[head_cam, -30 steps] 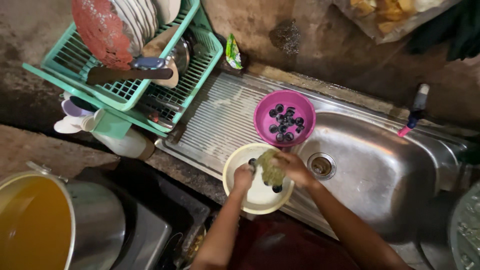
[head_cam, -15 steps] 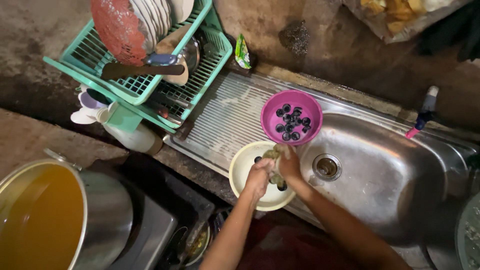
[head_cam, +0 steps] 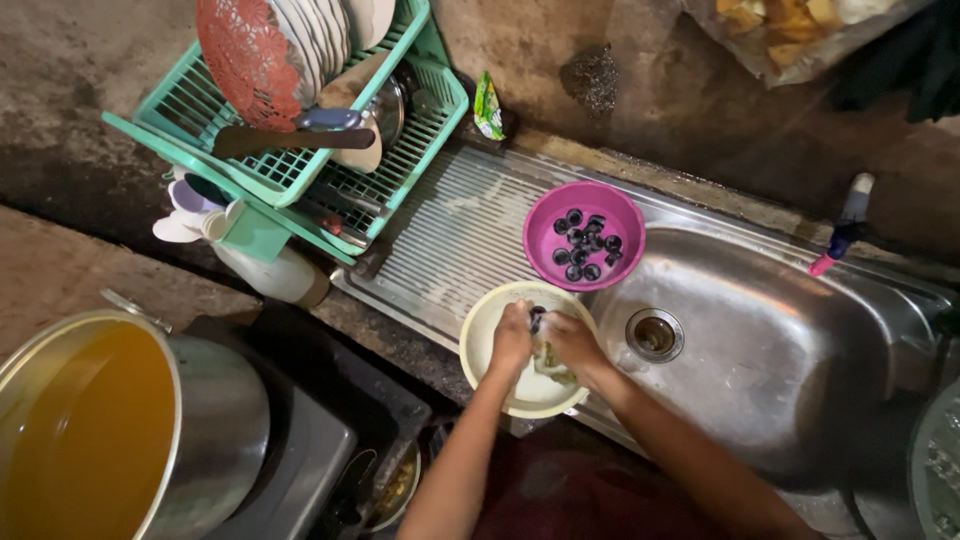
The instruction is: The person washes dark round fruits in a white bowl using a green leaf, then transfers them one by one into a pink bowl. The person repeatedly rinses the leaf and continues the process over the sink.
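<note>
Both hands had stayed over the cream bowl [head_cam: 480, 345], left hand [head_cam: 511, 340] and right hand [head_cam: 572, 342] closed around a small dark shell [head_cam: 537, 320], pink bowl [head_cam: 584, 234] at one o'clock.

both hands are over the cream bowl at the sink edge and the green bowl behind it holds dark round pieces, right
Not quite: the bowl behind holding the dark round pieces is purple, not green, as the head view shows. Both the left hand and right hand are over the cream bowl.
</note>
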